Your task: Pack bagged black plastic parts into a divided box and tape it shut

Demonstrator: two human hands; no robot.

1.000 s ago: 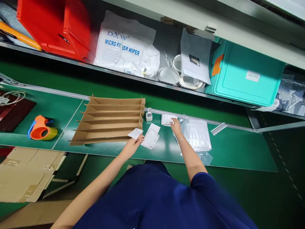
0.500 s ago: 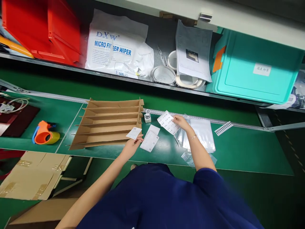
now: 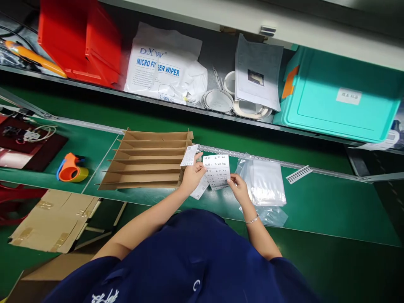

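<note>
A small label (image 3: 189, 155) is pinched in the left hand (image 3: 193, 176), above the cardboard divider's (image 3: 148, 160) right end. A printed weight sheet (image 3: 217, 170) is gripped at its lower edge by the right hand (image 3: 238, 189), over the green table (image 3: 315, 202), beside clear bags (image 3: 267, 181)

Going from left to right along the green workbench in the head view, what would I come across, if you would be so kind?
Orange tape dispenser → cardboard divider → left hand pinching a small label → printed sheet → right hand → clear plastic bags → white comb-like strip.
</note>
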